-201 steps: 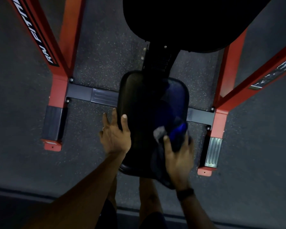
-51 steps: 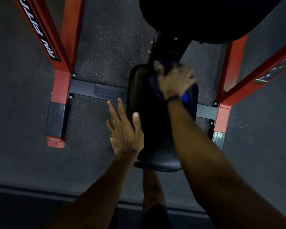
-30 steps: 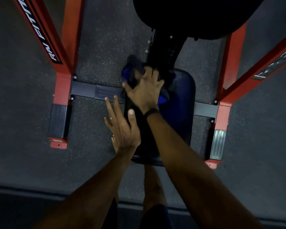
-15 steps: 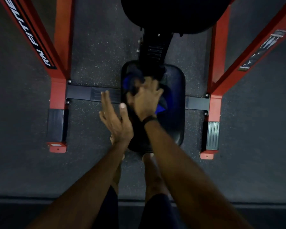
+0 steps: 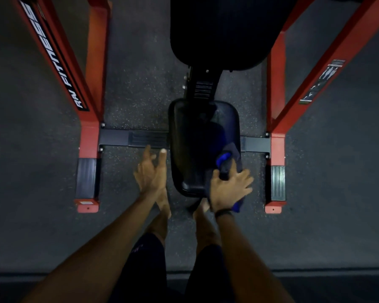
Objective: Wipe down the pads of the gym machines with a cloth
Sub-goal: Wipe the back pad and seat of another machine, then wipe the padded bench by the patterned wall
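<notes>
Two hands in my view, one seat pad (image 5: 195,147), black, between the red frame uprights (image 5: 92,106). My right hand (image 5: 229,189) presses the blue cloth (image 5: 224,159) on the pad's near right corner; fingers (image 5: 246,173) spread fairly flat on top, so the cloth is pinned under the palm rather than balled up. One end of the cloth pokes out ahead of the fingers, another bit shows below the wrist, past the pad's edge. My left hand (image 5: 150,173) hangs just beside the pad's left edge, fingers straight and released, holding nothing; contact with the pad I cannot tell, it's blurred. Larger black back pad (image 5: 223,33) at top, apart from the seat. Dark speckled floor (image 5: 31,215) underneath, grey crossbar (image 5: 118,137) behind the left hand.
</notes>
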Available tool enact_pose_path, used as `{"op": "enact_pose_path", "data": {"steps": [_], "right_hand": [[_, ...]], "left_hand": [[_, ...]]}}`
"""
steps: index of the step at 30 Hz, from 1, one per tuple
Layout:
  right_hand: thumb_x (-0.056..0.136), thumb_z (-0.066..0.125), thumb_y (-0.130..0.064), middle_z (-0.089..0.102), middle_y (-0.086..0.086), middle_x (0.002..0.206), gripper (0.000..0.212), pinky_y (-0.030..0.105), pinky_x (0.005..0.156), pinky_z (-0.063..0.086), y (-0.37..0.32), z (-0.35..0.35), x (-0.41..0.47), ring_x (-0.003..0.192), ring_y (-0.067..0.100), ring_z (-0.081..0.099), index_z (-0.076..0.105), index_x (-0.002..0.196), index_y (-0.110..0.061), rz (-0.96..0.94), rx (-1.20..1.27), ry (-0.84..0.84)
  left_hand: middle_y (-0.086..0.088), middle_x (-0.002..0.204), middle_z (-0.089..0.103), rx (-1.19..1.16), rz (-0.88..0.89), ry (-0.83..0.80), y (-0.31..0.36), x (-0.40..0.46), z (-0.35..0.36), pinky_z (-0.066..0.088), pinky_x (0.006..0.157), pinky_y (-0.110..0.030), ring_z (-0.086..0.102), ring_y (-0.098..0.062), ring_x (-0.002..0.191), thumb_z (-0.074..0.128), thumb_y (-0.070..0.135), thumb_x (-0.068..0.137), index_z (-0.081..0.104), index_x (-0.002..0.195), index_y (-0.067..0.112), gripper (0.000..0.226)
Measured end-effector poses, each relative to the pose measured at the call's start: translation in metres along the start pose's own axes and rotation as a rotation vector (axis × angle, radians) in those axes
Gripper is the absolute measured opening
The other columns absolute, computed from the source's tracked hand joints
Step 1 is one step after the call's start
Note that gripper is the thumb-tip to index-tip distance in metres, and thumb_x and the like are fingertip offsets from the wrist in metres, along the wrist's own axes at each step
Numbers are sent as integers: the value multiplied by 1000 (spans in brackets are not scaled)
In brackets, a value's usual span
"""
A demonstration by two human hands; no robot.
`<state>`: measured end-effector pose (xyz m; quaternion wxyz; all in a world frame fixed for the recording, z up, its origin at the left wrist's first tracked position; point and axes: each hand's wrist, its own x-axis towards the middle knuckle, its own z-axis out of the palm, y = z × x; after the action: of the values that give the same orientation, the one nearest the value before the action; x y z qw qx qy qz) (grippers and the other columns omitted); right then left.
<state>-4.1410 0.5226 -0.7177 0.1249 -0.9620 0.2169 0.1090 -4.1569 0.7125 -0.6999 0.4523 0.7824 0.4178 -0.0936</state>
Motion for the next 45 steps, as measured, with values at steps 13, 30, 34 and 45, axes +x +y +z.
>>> {"op": "enact_pose_path", "data": {"steps": [13, 30, 34, 45], "right_hand": [[81, 64, -53, 47, 4, 131, 65, 49, 99, 38, -57, -120, -48, 118, 28, 40, 50, 141, -32, -533, 280, -158], [76, 89, -29, 60, 8, 124, 85, 27, 98, 50, 281, -436, 68, 116, 19, 58, 41, 146, -25, -295, 653, -167], [73, 89, -34, 66, 17, 107, 66, 48, 80, 59, 380, -495, 65, 95, 33, 67, 42, 120, -38, -245, 689, 4], [66, 85, -55, 58, -11, 96, 51, 37, 74, 45, 586, -609, 96, 91, 17, 53, 50, 98, -35, -97, 319, 237]], "left_hand": [[-13, 111, 74, -362, -292, -663, 126, -44, -59, 56, 77, -37, 69, -29, 101, 82, 39, 78, 69, 116, 6, 52], [-8, 70, 55, -113, 706, -949, 374, -311, 167, 38, 57, -26, 48, -17, 68, 61, 18, 39, 59, 76, 3, 39], [-2, 70, 64, -135, 799, -1024, 423, -405, 244, 46, 56, -17, 56, -12, 64, 63, 14, 42, 62, 80, 13, 39], [-11, 85, 70, -155, 1055, -1208, 538, -587, 405, 52, 78, -35, 63, -19, 80, 68, 16, 54, 61, 99, 18, 46]]}}
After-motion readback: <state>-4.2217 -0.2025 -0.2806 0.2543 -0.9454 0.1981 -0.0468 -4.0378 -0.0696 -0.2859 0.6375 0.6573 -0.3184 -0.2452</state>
